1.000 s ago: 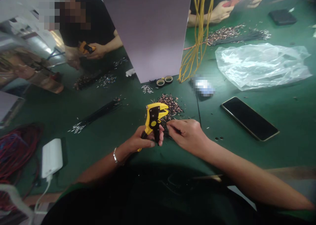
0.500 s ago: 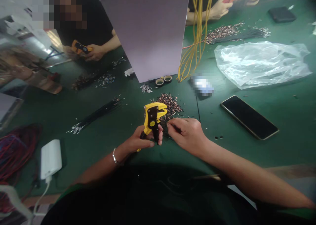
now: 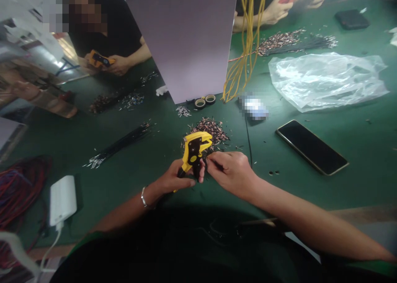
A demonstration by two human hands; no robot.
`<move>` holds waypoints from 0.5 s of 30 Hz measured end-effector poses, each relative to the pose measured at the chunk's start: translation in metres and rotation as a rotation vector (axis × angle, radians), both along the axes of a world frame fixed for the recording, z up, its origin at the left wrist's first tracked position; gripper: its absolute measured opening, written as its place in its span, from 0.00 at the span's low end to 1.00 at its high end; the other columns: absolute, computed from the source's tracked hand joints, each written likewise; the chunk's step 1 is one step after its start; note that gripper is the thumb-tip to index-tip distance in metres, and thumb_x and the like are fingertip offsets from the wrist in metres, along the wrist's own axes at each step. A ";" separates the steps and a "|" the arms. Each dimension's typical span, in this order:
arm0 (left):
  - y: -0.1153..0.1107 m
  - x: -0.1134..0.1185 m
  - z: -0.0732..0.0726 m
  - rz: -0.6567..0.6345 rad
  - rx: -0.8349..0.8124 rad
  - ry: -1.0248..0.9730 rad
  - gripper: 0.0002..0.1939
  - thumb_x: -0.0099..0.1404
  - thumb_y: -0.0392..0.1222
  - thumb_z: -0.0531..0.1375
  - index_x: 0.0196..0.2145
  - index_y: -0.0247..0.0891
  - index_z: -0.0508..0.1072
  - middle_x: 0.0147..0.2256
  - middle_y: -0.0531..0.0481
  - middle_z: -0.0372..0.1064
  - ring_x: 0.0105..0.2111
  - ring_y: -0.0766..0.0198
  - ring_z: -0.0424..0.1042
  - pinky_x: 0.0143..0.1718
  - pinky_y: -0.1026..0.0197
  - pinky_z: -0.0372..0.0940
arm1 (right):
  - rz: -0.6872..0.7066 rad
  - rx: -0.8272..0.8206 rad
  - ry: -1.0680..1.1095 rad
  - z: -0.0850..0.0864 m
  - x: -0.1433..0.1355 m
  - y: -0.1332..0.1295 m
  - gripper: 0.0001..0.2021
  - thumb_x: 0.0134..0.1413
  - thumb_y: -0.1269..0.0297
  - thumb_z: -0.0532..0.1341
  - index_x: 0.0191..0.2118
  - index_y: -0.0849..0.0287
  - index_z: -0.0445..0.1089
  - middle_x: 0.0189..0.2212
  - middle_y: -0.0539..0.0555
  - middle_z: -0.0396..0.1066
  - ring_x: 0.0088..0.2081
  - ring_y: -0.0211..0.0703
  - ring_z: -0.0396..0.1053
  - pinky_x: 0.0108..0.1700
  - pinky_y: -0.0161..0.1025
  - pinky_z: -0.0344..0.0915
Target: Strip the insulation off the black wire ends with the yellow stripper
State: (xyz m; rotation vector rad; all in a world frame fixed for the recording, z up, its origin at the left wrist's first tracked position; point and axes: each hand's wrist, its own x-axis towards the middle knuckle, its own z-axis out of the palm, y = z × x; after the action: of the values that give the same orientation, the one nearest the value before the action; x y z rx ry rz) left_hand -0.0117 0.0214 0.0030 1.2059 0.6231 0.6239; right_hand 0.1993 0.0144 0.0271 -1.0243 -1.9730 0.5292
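A yellow and black wire stripper (image 3: 193, 151) is held in my left hand (image 3: 177, 177), its jaws pointing right. My right hand (image 3: 232, 170) is closed in a pinch close beside the tool's handles; what its fingertips hold is too small and dark to make out. Just beyond the tool lies a heap of short copper-tipped wire pieces (image 3: 214, 130). A bundle of black wires (image 3: 119, 144) with bright ends rests to the left of my hands.
A phone (image 3: 312, 147) and a clear plastic bag (image 3: 327, 80) lie on the right. Yellow wires (image 3: 245, 47) hang beside a grey panel (image 3: 192, 39), with tape rolls (image 3: 205, 101) below. A white power bank (image 3: 63, 201) is at left. Other people's hands hold tools across the table.
The wire stripper has shifted slightly right and tilted, and my right hand has moved a little left, closer to it.
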 end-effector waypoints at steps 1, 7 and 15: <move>0.000 0.000 -0.001 -0.001 0.013 -0.002 0.18 0.59 0.38 0.67 0.46 0.34 0.71 0.39 0.43 0.73 0.36 0.59 0.73 0.41 0.55 0.67 | 0.005 0.006 0.009 0.000 0.000 0.000 0.18 0.62 0.72 0.54 0.20 0.56 0.63 0.15 0.47 0.66 0.17 0.32 0.61 0.24 0.34 0.58; 0.001 -0.002 -0.003 -0.004 0.091 0.047 0.17 0.60 0.39 0.66 0.46 0.33 0.70 0.39 0.42 0.73 0.35 0.60 0.73 0.41 0.55 0.68 | 0.019 0.015 0.019 0.001 0.000 0.000 0.17 0.61 0.74 0.54 0.20 0.57 0.62 0.15 0.46 0.66 0.17 0.31 0.61 0.24 0.33 0.58; 0.001 0.000 -0.003 0.015 0.200 0.143 0.14 0.62 0.42 0.65 0.42 0.32 0.71 0.34 0.44 0.73 0.34 0.60 0.71 0.38 0.57 0.68 | 0.042 -0.021 -0.018 0.000 0.001 -0.002 0.16 0.60 0.72 0.53 0.21 0.56 0.62 0.16 0.47 0.67 0.17 0.33 0.62 0.24 0.33 0.57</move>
State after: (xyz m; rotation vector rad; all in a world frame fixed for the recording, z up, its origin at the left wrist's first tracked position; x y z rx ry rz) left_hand -0.0116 0.0226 0.0001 1.4432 0.7032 0.6274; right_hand 0.1999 0.0128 0.0267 -1.0057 -2.0120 0.5668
